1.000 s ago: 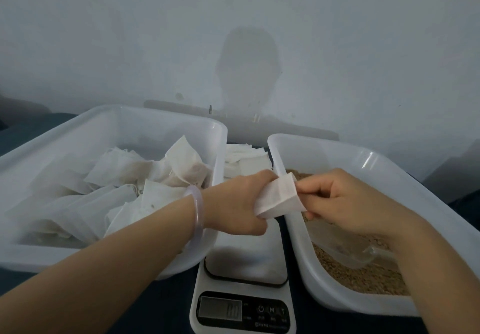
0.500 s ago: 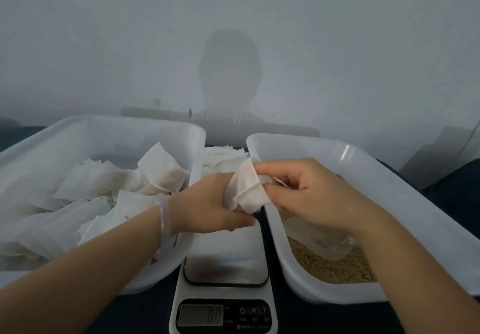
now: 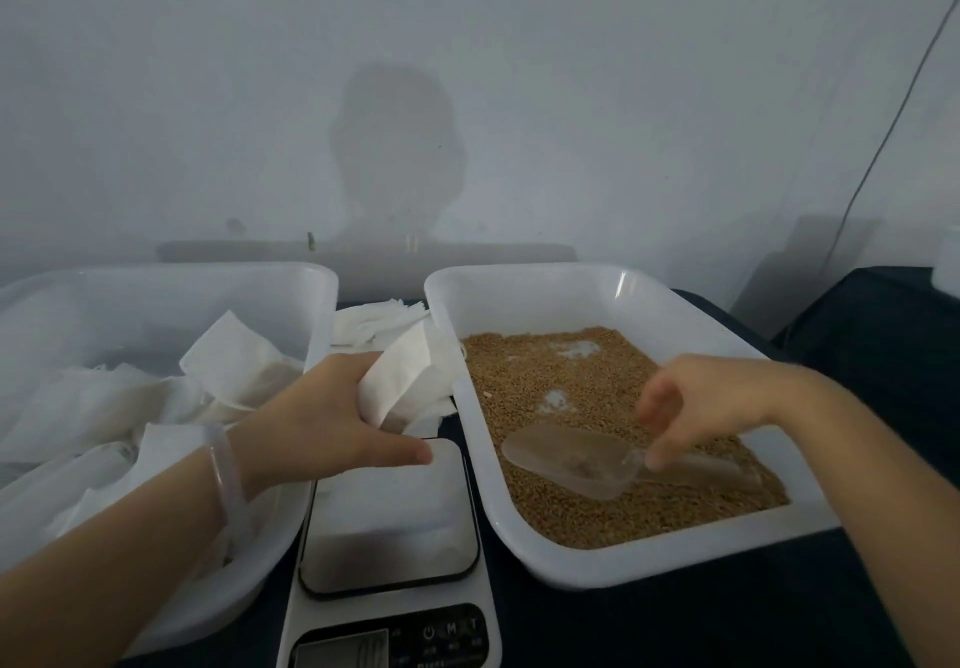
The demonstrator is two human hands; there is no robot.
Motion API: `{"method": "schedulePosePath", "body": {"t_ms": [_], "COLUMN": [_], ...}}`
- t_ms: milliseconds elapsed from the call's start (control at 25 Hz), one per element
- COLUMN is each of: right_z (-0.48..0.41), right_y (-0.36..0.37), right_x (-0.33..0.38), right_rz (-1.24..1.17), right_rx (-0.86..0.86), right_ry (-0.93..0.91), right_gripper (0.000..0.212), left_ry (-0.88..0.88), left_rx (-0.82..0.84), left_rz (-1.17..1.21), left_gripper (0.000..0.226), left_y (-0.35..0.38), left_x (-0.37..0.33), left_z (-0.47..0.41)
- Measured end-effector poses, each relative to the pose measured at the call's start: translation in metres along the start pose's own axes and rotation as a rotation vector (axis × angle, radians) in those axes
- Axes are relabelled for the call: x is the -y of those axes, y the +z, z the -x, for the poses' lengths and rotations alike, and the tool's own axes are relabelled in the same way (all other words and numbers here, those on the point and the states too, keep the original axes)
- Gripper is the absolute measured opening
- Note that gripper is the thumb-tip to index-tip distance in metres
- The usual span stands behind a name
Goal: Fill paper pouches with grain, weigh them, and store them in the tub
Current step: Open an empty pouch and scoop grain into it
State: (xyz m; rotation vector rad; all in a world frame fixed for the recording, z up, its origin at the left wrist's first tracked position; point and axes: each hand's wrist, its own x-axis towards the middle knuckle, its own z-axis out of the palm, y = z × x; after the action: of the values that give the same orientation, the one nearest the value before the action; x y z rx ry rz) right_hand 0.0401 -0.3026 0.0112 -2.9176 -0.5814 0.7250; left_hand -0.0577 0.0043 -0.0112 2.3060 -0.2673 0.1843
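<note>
**A:** What is logged as changed over the last 0.5 s?

**B:** The small white paper pouch [image 3: 405, 381] was then gripped by 2 hands. It is now held by the left hand [image 3: 322, 407] alone, with the fingers curled round its lower end, just above the far edge of the white digital kitchen scale [image 3: 389, 511]. The right hand [image 3: 717, 402] has been taken off the pouch and carried to the right of the scale.

**A:** Is anything gripped by it?

**B:** That cannot be told. The fingers are curled down over the handle of the clear plastic scoop [image 3: 566, 459], but the hand is smeared by motion and no closed grip can be confirmed.

**A:** Positions of the rest?

**B:** The scoop lies on the brown grain [image 3: 545, 371] inside the white rectangular plastic grain tub [image 3: 519, 275], right of the scale. The matching white storage tub [image 3: 156, 275], left of the scale, already holds a heap of finished pouches [image 3: 239, 371]. A stack of flat empty pouches [image 3: 374, 319] is seen behind the scale.

**A:** Meaning for the task?

**B:** Opening is judged finished for this pouch and filling is judged next. Nothing lies on the scale plate, so weighing and storing are not yet done.
</note>
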Motion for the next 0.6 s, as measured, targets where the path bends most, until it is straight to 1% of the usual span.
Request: {"method": "schedulePosePath", "body": {"t_ms": [40,80,160,200,360,480,520,600], "right_z": [-0.004,-0.007,-0.013,-0.014,-0.016,-0.022,-0.024,-0.026], "right_y": [0.01,0.021,0.036,0.038,0.036,0.037,0.037,0.039], "right_x": [-0.008,-0.014,-0.017,-0.019,-0.016,-0.009,-0.007,-0.005], "right_rz": [0.04,0.021,-0.073,-0.068,0.008,0.225,0.276,0.279], "right_rx": [0.064,0.065,-0.048,-0.126,-0.414,-0.61,-0.632,-0.581], "right_ry": [0.053,0.075,0.069,0.054,0.007,-0.051,-0.084,-0.141], "right_gripper": [0.052,0.045,0.022,0.017,0.014,0.015,0.015,0.014], "left_ry": [0.005,0.012,0.026,0.032,0.022,0.022,0.021,0.01], "left_rx": [-0.005,-0.014,-0.034,-0.036,-0.043,-0.037,-0.03,-0.023], "left_rz": [-0.035,-0.057,-0.068,-0.063,-0.071,-0.072,-0.075,-0.077], "left_gripper": [0.034,0.038,0.04,0.04,0.036,0.036,0.034,0.03], "left_y": [0.0,0.0,0.001,0.001,0.003,0.003,0.003,0.003], "left_x": [0.001,0.002,0.003,0.004,0.004,0.002,0.001,0.001], "left_z": [0.0,0.001,0.002,0.002,0.003,0.003,0.003,0.003]}}
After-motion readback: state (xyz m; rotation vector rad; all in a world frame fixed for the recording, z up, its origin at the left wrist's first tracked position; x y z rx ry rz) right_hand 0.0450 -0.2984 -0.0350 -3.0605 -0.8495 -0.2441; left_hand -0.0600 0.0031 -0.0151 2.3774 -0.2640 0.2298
